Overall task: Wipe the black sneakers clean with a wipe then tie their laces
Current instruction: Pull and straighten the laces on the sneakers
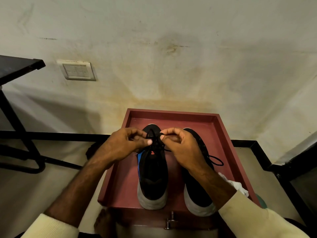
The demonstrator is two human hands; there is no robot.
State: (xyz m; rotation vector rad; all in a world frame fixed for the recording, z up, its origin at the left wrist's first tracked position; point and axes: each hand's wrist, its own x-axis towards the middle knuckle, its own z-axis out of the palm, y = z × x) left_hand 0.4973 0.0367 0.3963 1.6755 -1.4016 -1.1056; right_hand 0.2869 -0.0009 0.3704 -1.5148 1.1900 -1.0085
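Cream knitted sleeves [248,212] frame our forearms. Our left hand [127,143] and right hand [181,148] each pinch the thin black lace [154,141] over the black mesh sneaker [152,169] nearer the left edge of the dark red rimmed tray [171,112]. If either pinch slackens, we judge the unfinished knot could loosen or a loop slip free.

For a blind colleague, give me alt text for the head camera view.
The left hand and right hand pinch the black laces of the left black sneaker, mid-tie. It stands beside the right black sneaker in a dark red tray, a crumpled white wipe alongside.
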